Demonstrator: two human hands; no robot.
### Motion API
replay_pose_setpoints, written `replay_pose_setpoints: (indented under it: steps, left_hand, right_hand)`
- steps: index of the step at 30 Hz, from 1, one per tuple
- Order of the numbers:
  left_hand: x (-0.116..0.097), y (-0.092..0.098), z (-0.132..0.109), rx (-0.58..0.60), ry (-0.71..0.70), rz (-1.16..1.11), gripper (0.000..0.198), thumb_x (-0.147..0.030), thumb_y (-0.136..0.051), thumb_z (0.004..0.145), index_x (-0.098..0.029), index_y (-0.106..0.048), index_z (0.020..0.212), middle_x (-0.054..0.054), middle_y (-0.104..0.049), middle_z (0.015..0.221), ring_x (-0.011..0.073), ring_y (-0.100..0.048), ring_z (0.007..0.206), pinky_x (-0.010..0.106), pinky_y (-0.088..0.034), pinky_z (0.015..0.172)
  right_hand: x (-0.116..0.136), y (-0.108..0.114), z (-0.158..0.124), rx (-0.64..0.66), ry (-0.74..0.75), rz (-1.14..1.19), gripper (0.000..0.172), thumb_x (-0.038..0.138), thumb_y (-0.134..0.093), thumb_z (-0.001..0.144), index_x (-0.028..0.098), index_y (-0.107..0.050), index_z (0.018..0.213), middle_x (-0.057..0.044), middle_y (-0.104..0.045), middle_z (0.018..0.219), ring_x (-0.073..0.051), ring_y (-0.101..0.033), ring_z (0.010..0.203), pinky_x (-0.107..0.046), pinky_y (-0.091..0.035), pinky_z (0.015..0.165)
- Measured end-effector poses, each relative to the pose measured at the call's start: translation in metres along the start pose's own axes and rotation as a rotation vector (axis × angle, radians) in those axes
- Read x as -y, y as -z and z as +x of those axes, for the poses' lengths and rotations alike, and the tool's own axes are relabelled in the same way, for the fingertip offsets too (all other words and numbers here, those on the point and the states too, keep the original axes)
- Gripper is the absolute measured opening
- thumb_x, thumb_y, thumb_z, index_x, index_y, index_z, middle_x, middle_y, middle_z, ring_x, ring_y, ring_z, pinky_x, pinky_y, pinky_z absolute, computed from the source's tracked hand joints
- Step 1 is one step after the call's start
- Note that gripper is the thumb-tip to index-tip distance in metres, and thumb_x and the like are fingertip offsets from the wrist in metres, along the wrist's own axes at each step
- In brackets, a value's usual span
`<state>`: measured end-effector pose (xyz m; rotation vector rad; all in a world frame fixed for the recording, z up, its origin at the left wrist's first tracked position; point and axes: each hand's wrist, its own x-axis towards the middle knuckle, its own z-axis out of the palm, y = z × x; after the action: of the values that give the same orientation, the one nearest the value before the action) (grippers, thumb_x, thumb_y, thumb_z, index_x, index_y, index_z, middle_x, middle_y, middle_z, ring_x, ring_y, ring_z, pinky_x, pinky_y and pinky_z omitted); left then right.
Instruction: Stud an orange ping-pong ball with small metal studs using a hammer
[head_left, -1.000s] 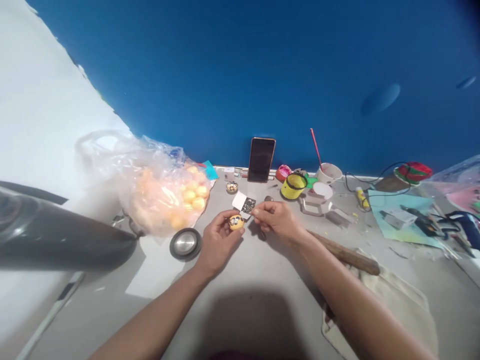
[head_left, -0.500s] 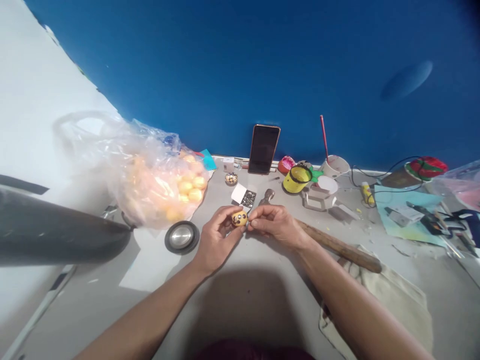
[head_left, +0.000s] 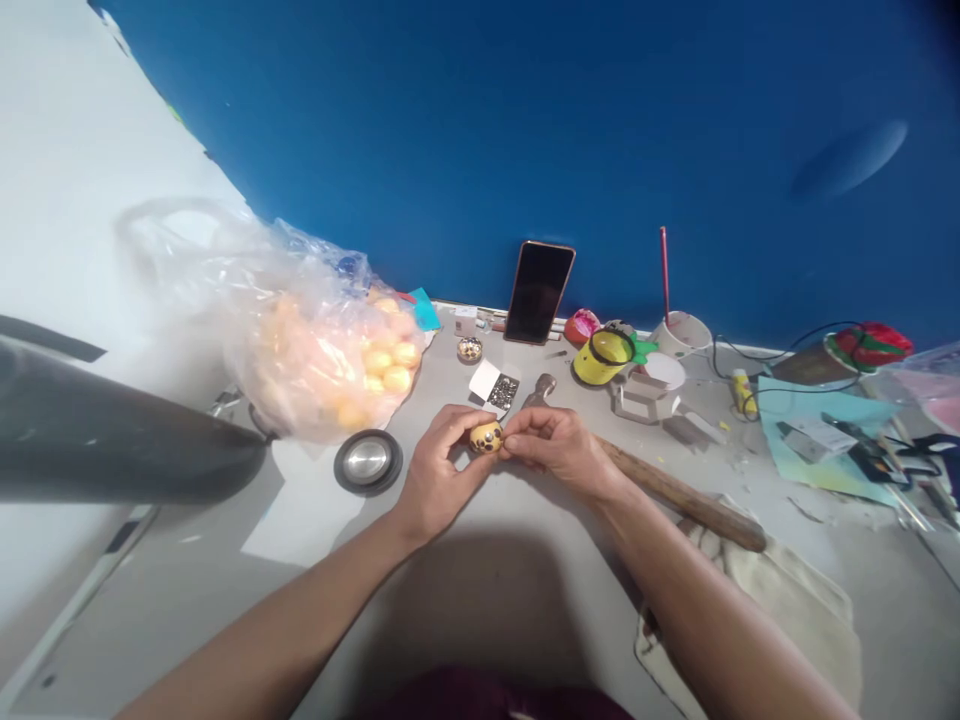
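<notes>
My left hand (head_left: 442, 480) holds a small yellow-orange ball (head_left: 486, 437) between thumb and fingers. Dark and shiny round studs dot its surface. At the ball's right side, my right hand (head_left: 555, 450) has thumb and index finger pinched together; whatever is between them is too small to make out. Just beyond the ball lies a small white box (head_left: 504, 392), its lid up, full of dark shiny bits. A hammer (head_left: 675, 490) with a wooden handle passes beneath my right forearm, its metal head near the box. Farther back sits another studded ball (head_left: 469, 349).
On the left are a clear plastic bag (head_left: 322, 340) of orange balls, a round metal-and-black lid (head_left: 367, 461) and a dark cylinder (head_left: 127, 430). A phone (head_left: 540, 292) leans against the blue wall. Rightward stand a yellow cup (head_left: 600, 360), a white cup (head_left: 681, 334) and a cloth (head_left: 787, 610).
The ball has turned slightly in my left fingers, and its studs show at a different angle. My right pinch stays at its side. The whole view has shifted a little.
</notes>
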<state>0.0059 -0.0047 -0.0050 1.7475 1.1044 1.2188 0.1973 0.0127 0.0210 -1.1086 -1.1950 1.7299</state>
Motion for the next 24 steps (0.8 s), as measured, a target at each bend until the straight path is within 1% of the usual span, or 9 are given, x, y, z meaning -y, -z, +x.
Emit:
replay_pose_setpoints:
  steps: [8,15,24]
  left_hand:
    - [-0.0025,0.0,0.0006,-0.025,-0.04,0.031,0.025,-0.016,-0.074,0.086,-0.022,-0.067,0.11,0.006,-0.064,0.107,0.0176,-0.064,0.099,0.029,-0.054,0.085]
    - [-0.0015,-0.0008,0.0008,-0.037,-0.03,0.028,0.022,-0.021,-0.075,0.086,-0.021,-0.068,0.106,0.008,-0.065,0.105,0.0189,-0.065,0.095,0.03,-0.055,0.081]
    - [-0.0008,-0.0008,0.0002,-0.039,-0.01,0.005,0.021,-0.025,-0.076,0.086,-0.02,-0.068,0.106,0.009,-0.067,0.106,0.0199,-0.066,0.095,0.031,-0.055,0.082]
  right_hand:
    - [-0.0026,-0.0005,-0.0006,-0.02,0.012,-0.069,0.022,0.035,-0.083,0.075,0.015,-0.076,0.081,-0.004,-0.073,0.071,-0.007,-0.044,0.052,-0.023,-0.029,0.049]
    - [0.0002,-0.0018,-0.0005,-0.03,0.02,-0.097,0.024,0.038,-0.082,0.075,0.015,-0.076,0.079,-0.005,-0.073,0.071,-0.008,-0.044,0.052,-0.023,-0.03,0.048]
    - [-0.0016,-0.0017,-0.0007,-0.029,0.012,-0.074,0.025,0.038,-0.084,0.073,0.015,-0.077,0.08,-0.005,-0.073,0.071,-0.008,-0.045,0.053,-0.023,-0.032,0.049]
